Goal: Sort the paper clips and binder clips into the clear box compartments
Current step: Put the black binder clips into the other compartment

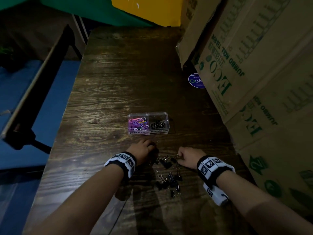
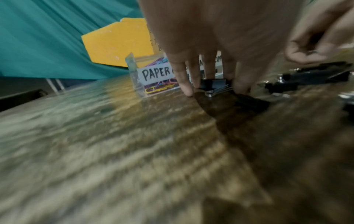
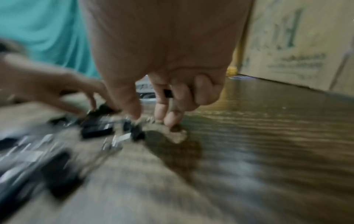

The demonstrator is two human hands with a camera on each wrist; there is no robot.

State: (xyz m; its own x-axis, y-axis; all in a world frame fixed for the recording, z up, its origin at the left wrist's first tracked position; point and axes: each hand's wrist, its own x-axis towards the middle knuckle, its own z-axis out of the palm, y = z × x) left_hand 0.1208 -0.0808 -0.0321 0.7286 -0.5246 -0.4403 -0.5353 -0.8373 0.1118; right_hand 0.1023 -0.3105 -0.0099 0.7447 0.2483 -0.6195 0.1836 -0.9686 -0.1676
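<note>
The clear box [image 1: 166,121] sits on the wooden table, with coloured paper clips [image 1: 138,124] in its left compartment and black binder clips [image 1: 157,124] in its right one. Just in front of it, my left hand [image 1: 153,145] reaches down to the table, fingers pinching a black binder clip [image 2: 213,84]. My right hand [image 1: 178,156] is curled, thumb and fingers pinching the wire handle of another black binder clip [image 3: 137,133]; a small dark piece [image 3: 168,93] shows between its fingers. Several loose binder clips [image 1: 169,181] lie between my wrists.
Stacked cardboard cartons [image 1: 254,65] wall off the table's right side, with a blue round sticker [image 1: 195,81] at their base. The table's left edge [image 1: 67,106] drops to a blue floor. A green and yellow wall stands at the far end.
</note>
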